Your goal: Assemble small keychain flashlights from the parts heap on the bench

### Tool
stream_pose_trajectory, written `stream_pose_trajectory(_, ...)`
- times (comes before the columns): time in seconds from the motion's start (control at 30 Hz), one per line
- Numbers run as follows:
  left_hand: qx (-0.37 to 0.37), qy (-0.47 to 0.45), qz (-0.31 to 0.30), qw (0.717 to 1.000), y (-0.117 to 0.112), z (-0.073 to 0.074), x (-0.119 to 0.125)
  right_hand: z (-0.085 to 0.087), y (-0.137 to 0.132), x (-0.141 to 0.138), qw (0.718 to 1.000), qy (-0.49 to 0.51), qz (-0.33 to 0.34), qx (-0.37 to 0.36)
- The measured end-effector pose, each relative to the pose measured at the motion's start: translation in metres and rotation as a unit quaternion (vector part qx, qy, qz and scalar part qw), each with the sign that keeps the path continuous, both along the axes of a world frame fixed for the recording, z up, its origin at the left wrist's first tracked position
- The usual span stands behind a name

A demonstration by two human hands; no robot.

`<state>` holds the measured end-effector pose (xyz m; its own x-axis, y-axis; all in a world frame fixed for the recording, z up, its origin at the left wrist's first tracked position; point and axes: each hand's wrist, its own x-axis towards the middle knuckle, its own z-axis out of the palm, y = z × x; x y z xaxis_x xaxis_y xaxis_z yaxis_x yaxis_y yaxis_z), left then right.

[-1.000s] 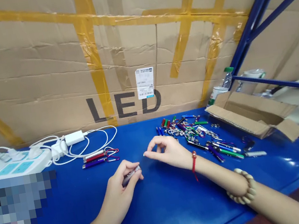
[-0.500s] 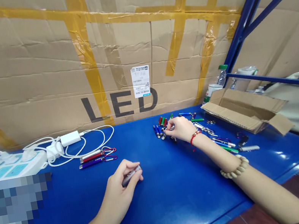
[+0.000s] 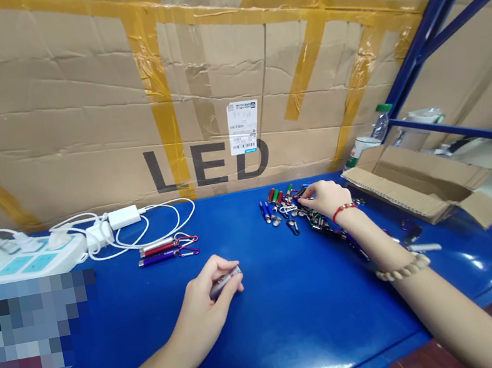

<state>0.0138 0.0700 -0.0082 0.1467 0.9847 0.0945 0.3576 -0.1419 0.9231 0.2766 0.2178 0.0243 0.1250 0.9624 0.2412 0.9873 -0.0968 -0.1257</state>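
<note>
My left hand [image 3: 212, 288] is closed around a small grey flashlight [image 3: 220, 284] with a printed label, held just above the blue table. Over a pile of small metal parts and carabiner clips [image 3: 319, 219], my right hand [image 3: 328, 197] has its thumb and fingertips pinched together; what they hold, if anything, is hidden. Blue tubes [image 3: 266, 211] and red and green tubes [image 3: 276, 195] lie left of that hand. On the table's left side rest a purple keychain flashlight [image 3: 159, 258] and a red keychain flashlight [image 3: 162, 247] with a silver one behind, clips attached.
A white power strip [image 3: 63, 254] with plugs and cables and a white adapter [image 3: 123, 216] lie at the left. An open cardboard box [image 3: 400, 195] and a bottle [image 3: 380, 122] stand at the right. A large taped carton [image 3: 94, 109] forms the back wall.
My right hand has shifted a little right over the pile, leaving a dark carabiner clip and silver parts exposed on its left. My left hand keeps the grey flashlight. The view has shifted slightly.
</note>
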Motion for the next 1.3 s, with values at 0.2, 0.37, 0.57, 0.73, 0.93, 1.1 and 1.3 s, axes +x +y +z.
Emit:
stream_pose_trajectory(0.2, 0.001, -0.005, 0.000, 1.000, -0.001, 0.001, 0.001, -0.005, 0.000, -0.006, 0.993, -0.003, 0.109, 0.035)
stream_pose_trajectory(0.37, 0.004, -0.005, -0.002, 1.000, -0.002, 0.002, 0.001, -0.014, -0.002, -0.021, 0.961, -0.008, 0.275, 0.030)
stream_pose_trajectory(0.57, 0.019, -0.018, -0.019, 0.999, -0.003, 0.002, 0.001, -0.026, 0.001, -0.026, 0.933, -0.022, 0.359, 0.026)
stream_pose_trajectory(0.73, 0.035, -0.030, -0.022, 0.999, -0.003, 0.002, 0.000, -0.024, 0.002, -0.024, 0.936, -0.008, 0.350, 0.048)
stream_pose_trajectory(0.93, 0.060, -0.025, -0.016, 0.998, -0.003, 0.006, 0.001, -0.016, -0.007, -0.028, 0.931, 0.081, 0.337, 0.114)
stream_pose_trajectory(1.1, 0.065, -0.033, 0.002, 0.997, -0.003, 0.008, 0.002, -0.013, -0.025, -0.052, 0.904, 0.174, 0.361, 0.149)
stream_pose_trajectory(1.3, 0.076, -0.008, 0.000, 0.997, -0.001, 0.005, 0.001, -0.019, -0.058, -0.086, 0.845, 0.309, 0.434, 0.047)
